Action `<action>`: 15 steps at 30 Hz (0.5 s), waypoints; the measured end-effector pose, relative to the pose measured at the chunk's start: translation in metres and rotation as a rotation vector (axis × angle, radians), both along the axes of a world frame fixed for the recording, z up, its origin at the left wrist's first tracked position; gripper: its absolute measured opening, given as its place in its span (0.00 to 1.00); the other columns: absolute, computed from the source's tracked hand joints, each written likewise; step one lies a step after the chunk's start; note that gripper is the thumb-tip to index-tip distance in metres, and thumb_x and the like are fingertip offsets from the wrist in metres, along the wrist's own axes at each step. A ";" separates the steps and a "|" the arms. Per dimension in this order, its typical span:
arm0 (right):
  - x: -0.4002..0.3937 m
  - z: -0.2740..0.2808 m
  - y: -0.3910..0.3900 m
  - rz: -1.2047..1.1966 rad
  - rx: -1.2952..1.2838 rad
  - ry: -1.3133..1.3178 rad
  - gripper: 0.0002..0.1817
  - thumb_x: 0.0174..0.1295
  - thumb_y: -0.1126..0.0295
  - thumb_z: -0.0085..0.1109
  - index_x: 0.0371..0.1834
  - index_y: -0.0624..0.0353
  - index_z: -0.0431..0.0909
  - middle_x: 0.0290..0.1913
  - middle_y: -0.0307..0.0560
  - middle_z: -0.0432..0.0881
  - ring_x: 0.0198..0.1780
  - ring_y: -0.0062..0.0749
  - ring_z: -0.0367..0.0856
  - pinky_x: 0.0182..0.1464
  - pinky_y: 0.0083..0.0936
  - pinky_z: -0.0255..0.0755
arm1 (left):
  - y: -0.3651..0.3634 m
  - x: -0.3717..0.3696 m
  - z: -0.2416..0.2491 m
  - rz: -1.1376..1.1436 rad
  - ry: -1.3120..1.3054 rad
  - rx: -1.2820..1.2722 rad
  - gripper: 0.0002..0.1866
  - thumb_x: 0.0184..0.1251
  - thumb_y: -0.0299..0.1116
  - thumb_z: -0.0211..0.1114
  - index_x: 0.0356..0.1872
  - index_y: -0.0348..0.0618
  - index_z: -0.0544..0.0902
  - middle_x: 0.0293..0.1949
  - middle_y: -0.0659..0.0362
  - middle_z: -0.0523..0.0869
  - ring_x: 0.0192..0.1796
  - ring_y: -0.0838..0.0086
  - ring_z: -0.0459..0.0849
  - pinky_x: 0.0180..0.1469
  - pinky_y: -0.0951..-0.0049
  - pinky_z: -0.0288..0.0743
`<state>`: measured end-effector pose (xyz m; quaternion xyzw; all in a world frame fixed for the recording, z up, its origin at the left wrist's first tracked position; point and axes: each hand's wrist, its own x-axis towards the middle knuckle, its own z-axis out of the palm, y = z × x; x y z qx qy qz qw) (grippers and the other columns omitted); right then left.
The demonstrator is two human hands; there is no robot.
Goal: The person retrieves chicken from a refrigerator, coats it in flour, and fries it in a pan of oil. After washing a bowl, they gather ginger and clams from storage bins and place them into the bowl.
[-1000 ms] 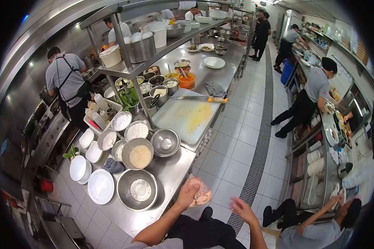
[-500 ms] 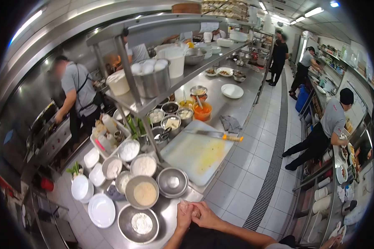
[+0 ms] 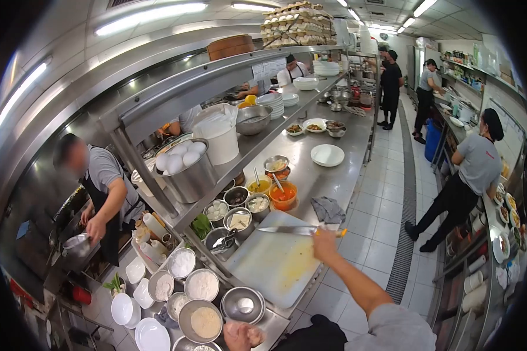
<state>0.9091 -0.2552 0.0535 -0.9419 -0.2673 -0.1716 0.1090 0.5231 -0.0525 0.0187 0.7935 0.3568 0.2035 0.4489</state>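
My right hand (image 3: pixel 327 244) is closed round the yellow handle of a large knife (image 3: pixel 287 230), whose blade lies over the far part of a white cutting board (image 3: pixel 275 257). Yellow stains mark the board. Near the counter's front edge, my left hand (image 3: pixel 238 335) is closed on a pale pink piece that looks like raw meat (image 3: pixel 255 336). Beside that hand are an empty steel bowl (image 3: pixel 243 305) and a steel bowl of beige crumbs (image 3: pixel 205 322). A grey cloth (image 3: pixel 328 209) lies beyond the knife.
Bowls of white powder (image 3: pixel 202 285), an orange sauce tub (image 3: pixel 283 195) and white plates (image 3: pixel 152 335) stand around the board. A steel shelf (image 3: pixel 240 155) holds a pot of eggs (image 3: pixel 184 169). A co-worker (image 3: pixel 108 187) stands at left; another (image 3: pixel 474 164) is at the right counter.
My right hand has left the meat and reached forward to the knife handle. My left hand keeps the meat, lower in view. The view has tilted up, and the left co-worker now holds a metal bowl.
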 end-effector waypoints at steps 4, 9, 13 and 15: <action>0.084 -0.016 -0.040 -0.015 -0.314 0.212 0.20 0.52 0.72 0.55 0.51 0.53 0.76 0.49 0.52 0.77 0.56 0.50 0.72 0.56 0.53 0.66 | -0.049 0.012 0.076 0.146 -0.234 -0.111 0.14 0.68 0.38 0.55 0.33 0.34 0.78 0.34 0.52 0.81 0.35 0.63 0.77 0.41 0.64 0.71; 0.139 -0.050 -0.042 0.310 -0.089 0.233 0.17 0.54 0.71 0.55 0.49 0.58 0.76 0.46 0.50 0.78 0.50 0.48 0.74 0.51 0.46 0.69 | -0.086 0.032 0.097 0.274 -0.072 0.148 0.18 0.67 0.42 0.54 0.39 0.33 0.74 0.33 0.50 0.80 0.34 0.61 0.77 0.42 0.63 0.71; 0.192 -0.073 -0.014 0.556 -0.113 0.172 0.17 0.55 0.70 0.55 0.50 0.57 0.75 0.45 0.49 0.78 0.48 0.48 0.74 0.50 0.44 0.69 | -0.095 0.039 0.037 0.315 0.018 0.177 0.19 0.66 0.44 0.55 0.42 0.33 0.75 0.33 0.51 0.80 0.35 0.61 0.77 0.40 0.61 0.72; 0.200 -0.062 0.011 0.589 -0.117 0.255 0.18 0.56 0.69 0.54 0.51 0.55 0.75 0.48 0.48 0.78 0.50 0.48 0.74 0.53 0.42 0.68 | -0.104 0.055 0.045 0.232 0.096 0.224 0.19 0.67 0.43 0.54 0.45 0.34 0.75 0.33 0.54 0.81 0.35 0.62 0.77 0.40 0.63 0.72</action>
